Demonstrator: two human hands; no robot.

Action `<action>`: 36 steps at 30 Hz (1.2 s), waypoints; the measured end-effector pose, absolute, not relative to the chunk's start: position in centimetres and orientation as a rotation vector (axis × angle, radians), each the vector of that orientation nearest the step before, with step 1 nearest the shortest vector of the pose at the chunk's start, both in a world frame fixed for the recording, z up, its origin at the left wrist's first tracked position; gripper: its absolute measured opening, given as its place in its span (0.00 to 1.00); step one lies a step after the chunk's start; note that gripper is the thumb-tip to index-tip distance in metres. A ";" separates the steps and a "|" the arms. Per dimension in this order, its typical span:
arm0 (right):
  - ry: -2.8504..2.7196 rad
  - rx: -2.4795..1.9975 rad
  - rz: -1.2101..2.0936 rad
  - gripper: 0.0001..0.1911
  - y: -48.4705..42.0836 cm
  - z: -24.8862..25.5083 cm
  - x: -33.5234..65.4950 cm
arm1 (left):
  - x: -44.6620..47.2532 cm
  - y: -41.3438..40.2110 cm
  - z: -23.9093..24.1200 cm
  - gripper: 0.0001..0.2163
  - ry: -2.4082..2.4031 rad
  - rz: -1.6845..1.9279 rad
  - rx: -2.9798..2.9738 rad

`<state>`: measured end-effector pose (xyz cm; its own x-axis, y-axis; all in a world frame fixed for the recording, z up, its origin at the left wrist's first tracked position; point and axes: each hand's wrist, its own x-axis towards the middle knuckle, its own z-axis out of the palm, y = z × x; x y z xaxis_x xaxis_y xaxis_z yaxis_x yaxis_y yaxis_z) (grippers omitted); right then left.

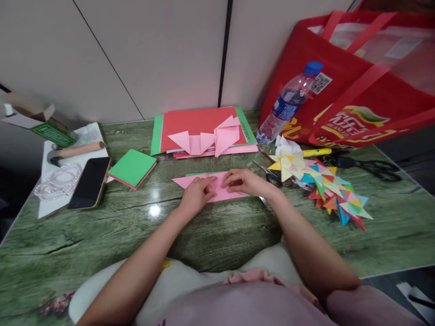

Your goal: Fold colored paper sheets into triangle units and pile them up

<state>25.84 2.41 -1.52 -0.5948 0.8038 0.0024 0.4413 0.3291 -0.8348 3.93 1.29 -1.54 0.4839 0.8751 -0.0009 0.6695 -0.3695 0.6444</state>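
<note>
A folded sheet of pink paper (219,186), pointed at its left end, lies flat on the green table in front of me. My left hand (197,195) rests on its left half with fingers bent and the tips closed against the paper. Over the right half, my right hand (245,182) has its fingertips pinched together on the same sheet, close to the left fingers. A sliver of green shows along the sheet's far edge. Behind it, folded pink paper pieces (195,142) sit on a stack of coloured paper (200,120).
Small green squares (133,167), a phone (90,183), a hammer (76,151) and a box (50,127) lie left. To the right are small scissors (272,177), colourful folded paper stars (336,188), a water bottle (288,106), a red bag (340,86) and black-handled scissors (369,166).
</note>
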 end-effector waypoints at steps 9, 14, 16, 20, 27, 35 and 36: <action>-2.197 -1.083 1.172 0.07 2.4 -1.5 25.8 | 3.9 1.3 -1.3 0.22 1.266 0.442 2.126; -2.196 -1.080 1.183 0.07 2.5 -1.6 25.9 | 4.0 1.2 -1.2 0.22 1.274 0.431 2.124; -2.193 -1.082 1.175 0.07 2.5 -1.6 25.9 | 4.1 1.2 -1.1 0.22 1.284 0.415 2.131; -2.201 -1.081 1.170 0.07 2.5 -1.6 25.8 | 4.2 1.1 -0.9 0.23 1.309 0.376 2.161; -2.194 -1.151 1.206 0.08 2.6 -1.4 26.5 | 4.2 1.0 -1.1 0.23 1.303 0.360 2.210; -2.204 -1.134 1.273 0.07 2.6 -1.0 27.3 | 4.3 1.0 -0.9 0.22 1.322 0.245 2.289; -2.209 -1.135 1.277 0.08 2.7 -1.1 27.4 | 4.4 1.0 -0.8 0.22 1.325 0.235 2.291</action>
<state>27.41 2.65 -1.07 -0.6195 0.7798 -0.0900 0.4673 0.2742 -0.8405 4.36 0.98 -0.78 0.5166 0.8516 -0.0889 0.7692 -0.4160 0.4850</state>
